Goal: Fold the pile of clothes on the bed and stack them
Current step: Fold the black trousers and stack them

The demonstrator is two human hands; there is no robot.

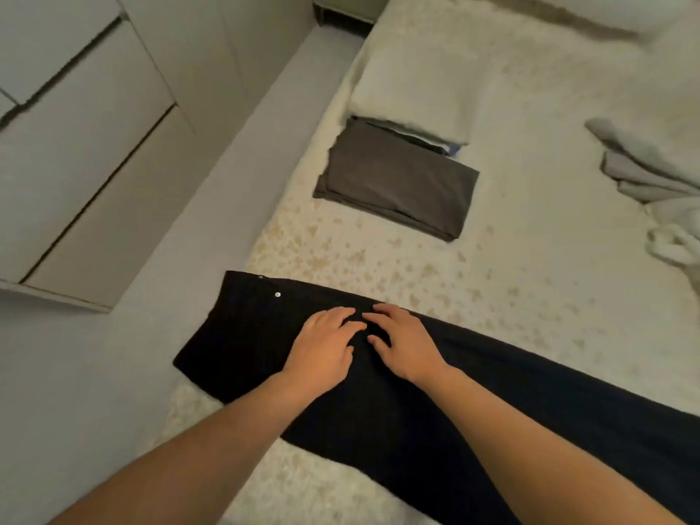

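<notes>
Both hands cover the black trousers [378,403], whose legs run off-frame.

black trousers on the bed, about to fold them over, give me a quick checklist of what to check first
1. Trousers lie flat on the bed, legs together in one long strip: ok.
2. Both hands on the cloth: left hand and right hand rest flat near the waist end, fingers straight: ok.
3. Waist end fully on the bed: not ok, its corner hangs past the edge.
4. Leg ends lined up: cannot tell, they run out of view at the right.
5. Stack ready to take them: folded grey garment lies flat further up the bed: ok.
6. Unfolded clothes lie apart from the trousers: ok.
</notes>
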